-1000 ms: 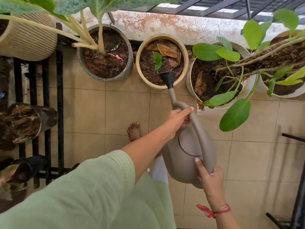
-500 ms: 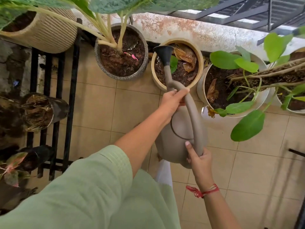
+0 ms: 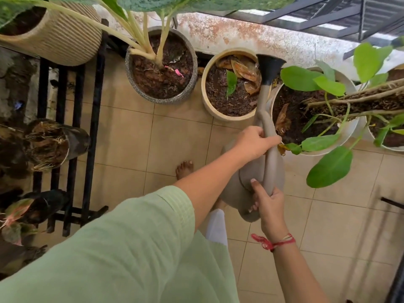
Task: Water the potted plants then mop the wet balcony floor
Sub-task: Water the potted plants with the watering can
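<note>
Since it swung right, spout (image 3: 270, 66) between pots.

A black metal rack (image 3: 94, 119) stands left; a stained ledge (image 3: 251, 38) runs behind.

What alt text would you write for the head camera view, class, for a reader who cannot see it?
Both hands hold a taupe watering can over a tiled balcony floor: the left hand near the spout's base, the right hand on the handle. Its black rose points between a beige pot and a white pot of leafy plants.
</note>
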Demonstrator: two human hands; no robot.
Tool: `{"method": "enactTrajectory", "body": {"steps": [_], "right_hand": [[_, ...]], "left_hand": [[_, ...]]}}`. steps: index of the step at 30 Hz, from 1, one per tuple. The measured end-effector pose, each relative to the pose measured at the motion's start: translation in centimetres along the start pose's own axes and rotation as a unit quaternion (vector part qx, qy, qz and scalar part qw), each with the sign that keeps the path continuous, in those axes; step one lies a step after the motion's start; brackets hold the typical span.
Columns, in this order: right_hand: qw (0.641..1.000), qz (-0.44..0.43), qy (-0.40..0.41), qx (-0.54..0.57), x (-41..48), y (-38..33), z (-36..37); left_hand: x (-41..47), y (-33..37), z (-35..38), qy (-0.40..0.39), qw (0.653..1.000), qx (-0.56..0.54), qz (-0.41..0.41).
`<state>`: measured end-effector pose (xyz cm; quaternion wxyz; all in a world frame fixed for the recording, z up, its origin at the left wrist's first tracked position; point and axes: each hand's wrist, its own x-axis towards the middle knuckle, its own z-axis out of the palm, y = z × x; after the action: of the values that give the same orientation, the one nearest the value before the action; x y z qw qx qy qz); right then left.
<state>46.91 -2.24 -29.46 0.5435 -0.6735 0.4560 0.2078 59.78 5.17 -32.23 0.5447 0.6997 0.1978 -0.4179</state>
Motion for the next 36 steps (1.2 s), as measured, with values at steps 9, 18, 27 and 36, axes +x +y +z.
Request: {"method": "enactTrajectory", "body": {"steps": [9,18,27,36], "right_hand": [[0.995,0.075,-0.062,-0.037,-1.2,1.2,-1.7],[0.995,0.011,-0.014,-0.095,-3.1,0.4,1.8],[0.990,-0.038,-0.057,-0.122,-6.3,-3.9,3.8],[0.952,-0.061,-0.140,-0.266,-3.8,-6.2,7.2]], "left_hand": [[-0.8,-3.5,0.1,-0.059,0.996,0.005,-0.066],[-2.2,-3.4,-6.5,-0.182,0.976,0.053,-0.112],[-4.7,-3.2,-20.7,0.094,0.990,-0.080,-0.066],[-2.7,-3.6,-28.7,0.278,0.951,-0.131,-0.019]]}}
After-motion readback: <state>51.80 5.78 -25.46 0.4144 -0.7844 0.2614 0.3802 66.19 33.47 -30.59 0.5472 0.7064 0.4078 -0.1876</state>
